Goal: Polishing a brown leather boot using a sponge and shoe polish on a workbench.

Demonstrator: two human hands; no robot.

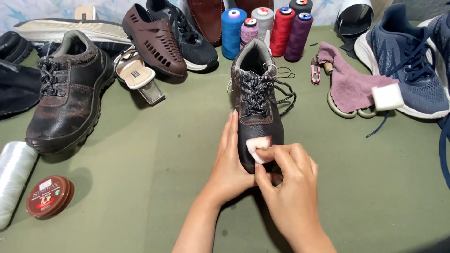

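Right hand [286,178] pressing sponge [258,146], shoe toe [257,119]

Two bare forearms, left hand [229,161] and right hand [286,180] ungloved, no sleeves, rings or watch.

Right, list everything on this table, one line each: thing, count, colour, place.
Laced leather shoe: 1, dark brown, centre, toe toward the person.
Sponge piece: 1, white, on that shoe's toe.
Matching leather shoe: 1, dark brown, left.
Perforated shoe: 1, brown, back left.
Sneaker: 1, black, beside it.
Clear-heeled sandal: 1, cream, left of centre.
Thread spools: 6, blue, pink, white, red, dark, purple, back centre.
Polish tin: 1, reddish brown, front left.
Thread cone: 1, white, far left.
Cloth: 1, mauve, right.
Sports shoe: 1, navy, far right.
Table: 1, olive green.
Left hand: steadies the shoe's side.
Right hand: pinches the sponge.
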